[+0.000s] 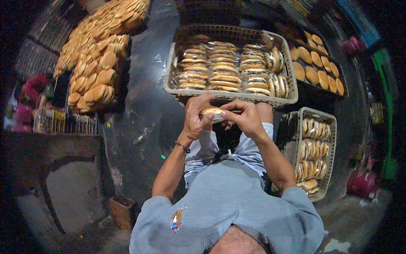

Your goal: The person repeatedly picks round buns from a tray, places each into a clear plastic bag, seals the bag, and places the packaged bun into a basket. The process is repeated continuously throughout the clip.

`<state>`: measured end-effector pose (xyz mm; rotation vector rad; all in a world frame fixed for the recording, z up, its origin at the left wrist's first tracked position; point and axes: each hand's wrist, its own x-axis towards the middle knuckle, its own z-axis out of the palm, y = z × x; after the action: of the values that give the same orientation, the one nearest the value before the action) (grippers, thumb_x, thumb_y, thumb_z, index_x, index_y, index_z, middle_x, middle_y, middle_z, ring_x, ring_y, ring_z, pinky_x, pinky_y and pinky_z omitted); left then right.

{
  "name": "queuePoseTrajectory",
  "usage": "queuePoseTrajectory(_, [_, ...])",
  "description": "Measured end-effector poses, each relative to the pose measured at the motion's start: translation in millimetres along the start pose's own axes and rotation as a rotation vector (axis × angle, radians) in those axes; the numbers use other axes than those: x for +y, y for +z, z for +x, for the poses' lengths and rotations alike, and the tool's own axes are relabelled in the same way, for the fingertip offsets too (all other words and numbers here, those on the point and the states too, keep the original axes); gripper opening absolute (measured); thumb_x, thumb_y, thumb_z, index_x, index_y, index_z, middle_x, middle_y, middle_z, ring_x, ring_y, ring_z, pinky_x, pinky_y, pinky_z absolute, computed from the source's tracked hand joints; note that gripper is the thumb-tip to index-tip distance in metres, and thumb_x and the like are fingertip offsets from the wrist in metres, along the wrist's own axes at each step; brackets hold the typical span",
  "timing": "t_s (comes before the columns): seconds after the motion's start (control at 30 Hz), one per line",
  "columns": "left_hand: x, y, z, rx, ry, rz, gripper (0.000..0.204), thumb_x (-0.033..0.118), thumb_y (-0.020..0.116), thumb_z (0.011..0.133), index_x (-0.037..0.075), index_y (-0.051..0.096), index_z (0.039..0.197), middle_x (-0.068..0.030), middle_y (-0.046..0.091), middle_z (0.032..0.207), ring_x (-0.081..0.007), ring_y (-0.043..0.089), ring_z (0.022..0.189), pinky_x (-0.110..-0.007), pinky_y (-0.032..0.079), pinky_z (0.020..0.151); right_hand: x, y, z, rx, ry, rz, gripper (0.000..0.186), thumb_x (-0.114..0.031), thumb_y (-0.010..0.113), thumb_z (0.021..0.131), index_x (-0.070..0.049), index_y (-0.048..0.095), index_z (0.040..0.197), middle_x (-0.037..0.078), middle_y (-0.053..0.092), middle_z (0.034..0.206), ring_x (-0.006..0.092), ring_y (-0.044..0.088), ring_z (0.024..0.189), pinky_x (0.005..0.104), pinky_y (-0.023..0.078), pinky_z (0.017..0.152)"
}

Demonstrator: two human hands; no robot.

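Observation:
Above my lap, my left hand [196,117] is closed around a round golden bun [210,111] that looks to be in clear wrapping, with a pale shiny patch on its front. My right hand [246,119] pinches the bun's right side between thumb and fingers. Just beyond both hands stands a pale plastic crate [275,100]. Inside it, wrapped buns [224,70] with a dark filling stand on edge in several rows. The bun's underside is hidden by my fingers.
Loose flat buns [95,80] are heaped at the far left. Dark trays of buns [315,67] lie at the far right. A second crate [330,169] of wrapped buns is by my right side. A maroon container [363,184] sits farther right, and a wooden box [122,211] at the lower left.

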<state>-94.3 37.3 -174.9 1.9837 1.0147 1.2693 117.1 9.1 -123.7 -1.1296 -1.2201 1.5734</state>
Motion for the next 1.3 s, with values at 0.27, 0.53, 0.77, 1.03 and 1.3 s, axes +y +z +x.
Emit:
queuePoseTrajectory(0.27, [70,56,34,-0.339,-0.899,-0.709,0.046,0.04,0.045,0.101,0.002,0.067,0.115,-0.0105,0.072,0.104,-0.0222,0.07,0.09,-0.036,0.056,0.08,-18,-62,-48,0.213,0.089,0.384,0.035,-0.02,0.055,0.103,0.005,0.06,0.127,0.016,0.068,0.103,0.0234,0.072,0.068,0.0305,0.059,0.053])
queuePoseTrajectory(0.53, [38,100,5,-0.301,-1.406,-1.345,0.044,0.041,0.046,0.098,0.004,0.066,0.111,-0.0129,0.072,0.105,-0.0287,0.07,0.095,-0.044,0.057,0.091,187,-211,-172,0.912,0.305,-0.04,0.023,-0.02,0.068,0.094,-0.003,0.072,0.109,0.006,0.073,0.088,0.0088,0.061,0.064,0.0228,0.045,0.055])
queuePoseTrajectory(0.77, [39,78,-1,-0.32,-1.404,-1.234,0.043,0.036,0.045,0.096,0.003,0.062,0.117,-0.0178,0.069,0.11,-0.0338,0.067,0.1,-0.048,0.054,0.093,376,-208,-252,0.83,0.727,-0.556,0.029,-0.028,0.076,0.083,-0.01,0.077,0.106,0.014,0.076,0.099,0.0289,0.073,0.092,0.0397,0.054,0.086])
queuePoseTrajectory(1.03, [53,67,10,-0.178,-1.42,-1.176,0.04,0.031,0.042,0.097,0.002,0.064,0.114,-0.0166,0.07,0.109,-0.0324,0.068,0.1,-0.047,0.056,0.092,400,-211,-230,0.674,0.85,-0.513,0.027,-0.033,0.078,0.083,-0.012,0.079,0.1,0.016,0.075,0.101,0.0313,0.072,0.097,0.0411,0.053,0.089])
queuePoseTrajectory(1.3, [75,73,17,-0.124,-1.286,-1.026,0.032,0.036,0.05,0.103,0.008,0.064,0.109,-0.0117,0.073,0.097,-0.0275,0.072,0.086,-0.045,0.061,0.079,357,-197,-270,0.713,0.741,-0.388,0.022,-0.031,0.078,0.082,-0.013,0.081,0.094,0.012,0.076,0.09,0.0249,0.073,0.086,0.0369,0.054,0.083])
